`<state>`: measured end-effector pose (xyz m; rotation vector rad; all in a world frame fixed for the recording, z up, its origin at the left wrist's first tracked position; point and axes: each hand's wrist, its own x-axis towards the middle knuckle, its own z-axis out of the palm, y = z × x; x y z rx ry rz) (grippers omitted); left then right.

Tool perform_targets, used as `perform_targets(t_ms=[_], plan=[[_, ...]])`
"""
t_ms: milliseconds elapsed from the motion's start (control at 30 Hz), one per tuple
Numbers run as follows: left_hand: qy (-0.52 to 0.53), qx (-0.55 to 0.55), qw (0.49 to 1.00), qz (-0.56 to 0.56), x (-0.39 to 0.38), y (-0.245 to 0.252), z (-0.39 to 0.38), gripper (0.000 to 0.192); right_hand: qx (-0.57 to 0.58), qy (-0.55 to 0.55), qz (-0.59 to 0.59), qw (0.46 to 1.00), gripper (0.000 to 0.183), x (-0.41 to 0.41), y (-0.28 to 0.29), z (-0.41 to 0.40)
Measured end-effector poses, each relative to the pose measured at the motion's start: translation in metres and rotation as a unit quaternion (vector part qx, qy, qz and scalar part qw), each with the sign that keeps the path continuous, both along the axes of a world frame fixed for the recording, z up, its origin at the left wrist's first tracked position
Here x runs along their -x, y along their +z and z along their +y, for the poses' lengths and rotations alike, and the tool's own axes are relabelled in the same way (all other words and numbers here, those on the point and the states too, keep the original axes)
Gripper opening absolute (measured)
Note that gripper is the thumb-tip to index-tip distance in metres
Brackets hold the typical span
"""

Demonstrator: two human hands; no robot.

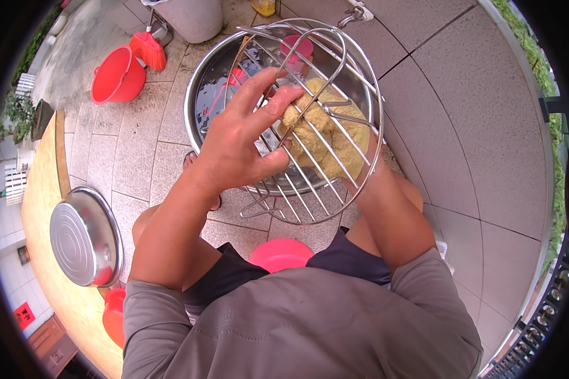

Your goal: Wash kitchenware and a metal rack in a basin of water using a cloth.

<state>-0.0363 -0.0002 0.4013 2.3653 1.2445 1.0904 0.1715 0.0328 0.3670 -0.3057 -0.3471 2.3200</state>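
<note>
A round wire rack [308, 189] of shiny metal bars is held tilted above a large steel basin [189, 104]. My left hand [246, 128] grips the rack's bars near the middle, its fingers hooked around a curved wire. On the far side of the bars, a yellow towelling cloth [325, 137] is bunched against the rack. My right hand [373, 151] holds this cloth from behind; its fingers are mostly hidden by cloth and bars. Water stands in the basin, where a pink cup [298, 47] and a red-handled item [235, 76] show through the rack.
A metal tap [352, 18] juts out by the tiled wall at the basin's far right. Leftward on the paving are a red bucket [118, 76], a red broom [149, 49] and a pale bin [189, 19]. An overturned steel basin [76, 241] rests on a wooden surface [42, 189].
</note>
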Motion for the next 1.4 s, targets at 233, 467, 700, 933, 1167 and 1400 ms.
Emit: perform_targets(t_ms=[233,467,700,933,1167,1400], plan=[[-0.006,0.01,1.0,-0.006,-0.002,-0.008,0.002,0.077,-0.035,-0.096,-0.234,0.967,0.047,0.011,0.035,-0.014],[-0.028,0.04,0.997,-0.053,0.001,-0.005,0.006,0.073,-0.029,-0.102,-0.13,0.986,0.041,0.003,0.001,-0.01],[-0.063,0.086,0.987,-0.119,0.002,-0.017,0.006,0.073,-0.091,-0.107,-0.13,0.982,0.036,0.006,0.011,-0.011],[0.016,0.205,0.96,-0.189,-0.014,-0.009,-0.004,0.068,-0.196,-0.227,-0.28,0.912,0.018,0.014,0.014,0.003],[0.025,0.241,0.951,-0.193,-0.01,-0.007,-0.008,0.071,-0.363,-0.299,-0.393,0.79,0.02,0.017,0.01,-0.008],[0.048,0.245,0.953,-0.175,-0.012,-0.002,-0.012,0.064,-0.512,-0.341,-0.462,0.639,0.034,0.007,-0.01,0.008]])
